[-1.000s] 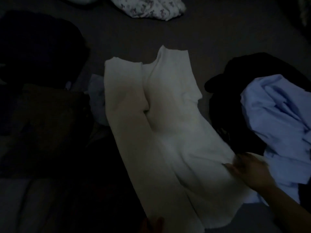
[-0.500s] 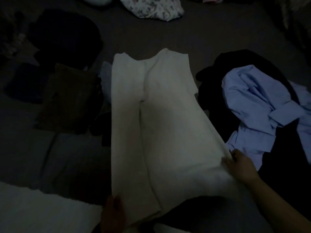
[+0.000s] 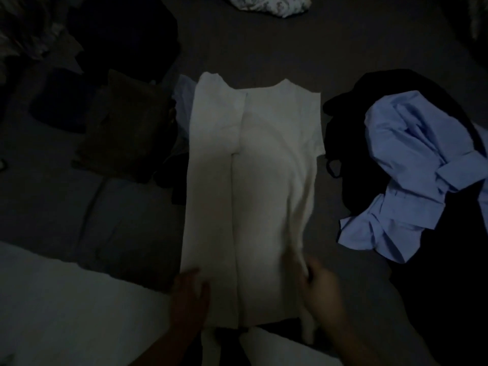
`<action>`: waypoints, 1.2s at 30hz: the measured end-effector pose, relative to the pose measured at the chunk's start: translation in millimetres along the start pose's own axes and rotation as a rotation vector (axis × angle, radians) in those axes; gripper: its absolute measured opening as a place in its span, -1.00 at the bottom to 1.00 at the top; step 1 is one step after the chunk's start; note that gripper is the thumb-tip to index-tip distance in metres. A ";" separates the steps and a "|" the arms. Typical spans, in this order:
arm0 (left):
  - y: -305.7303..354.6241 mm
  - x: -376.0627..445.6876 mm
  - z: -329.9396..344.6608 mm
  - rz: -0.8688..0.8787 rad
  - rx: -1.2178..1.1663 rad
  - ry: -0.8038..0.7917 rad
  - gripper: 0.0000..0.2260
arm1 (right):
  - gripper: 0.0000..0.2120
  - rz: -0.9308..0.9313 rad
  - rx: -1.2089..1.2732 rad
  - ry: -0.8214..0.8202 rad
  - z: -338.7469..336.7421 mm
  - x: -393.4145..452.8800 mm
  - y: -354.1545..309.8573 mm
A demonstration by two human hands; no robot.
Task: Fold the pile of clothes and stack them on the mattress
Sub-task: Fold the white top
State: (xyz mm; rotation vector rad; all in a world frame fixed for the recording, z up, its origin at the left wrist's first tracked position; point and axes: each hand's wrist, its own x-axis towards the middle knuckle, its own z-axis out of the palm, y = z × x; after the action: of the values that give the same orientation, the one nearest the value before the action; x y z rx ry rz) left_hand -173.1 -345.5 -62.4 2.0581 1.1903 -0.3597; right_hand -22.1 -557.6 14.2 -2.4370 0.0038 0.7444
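Note:
A white garment (image 3: 253, 186) lies flat on the dark mattress (image 3: 264, 46), both long sides folded in so they meet along a centre seam. My left hand (image 3: 188, 294) rests on its near left corner with the fingers curled over the edge. At the near right edge my right hand (image 3: 320, 289) pinches the folded fabric. A crumpled light blue shirt (image 3: 412, 167) lies on a black garment (image 3: 343, 120) to the right. Left of the white garment sits a folded brown garment (image 3: 126, 128).
A dark pile (image 3: 124, 30) lies at the back left and a floral cloth (image 3: 269, 3) at the back centre. A white sheet (image 3: 66, 307) covers the near left. A small pale blue piece (image 3: 184, 101) peeks out beside the white garment.
The right side of the white garment has been folded inward to the centre. My right hand moved left and nearer with that edge. My left hand came further into view on the near left corner.

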 end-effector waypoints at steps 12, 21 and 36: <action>64.8 38.4 -20.4 -0.323 -0.493 -0.445 -0.74 | -0.60 -0.243 -0.152 -0.665 130.3 9.8 -65.8; 41.9 23.9 -17.3 -0.034 -0.246 -0.545 -0.70 | -0.81 -0.051 0.177 -0.245 66.2 52.1 -65.6; 145.6 103.1 39.1 0.629 -0.117 -0.100 -0.56 | -0.60 0.409 0.628 0.014 -30.9 332.7 -128.7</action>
State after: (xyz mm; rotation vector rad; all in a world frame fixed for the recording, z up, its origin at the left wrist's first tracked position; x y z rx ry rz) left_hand 8.4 -353.1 -82.1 2.1527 0.4478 -0.0830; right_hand 295.8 -413.9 -66.6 -1.8483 0.6580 0.7551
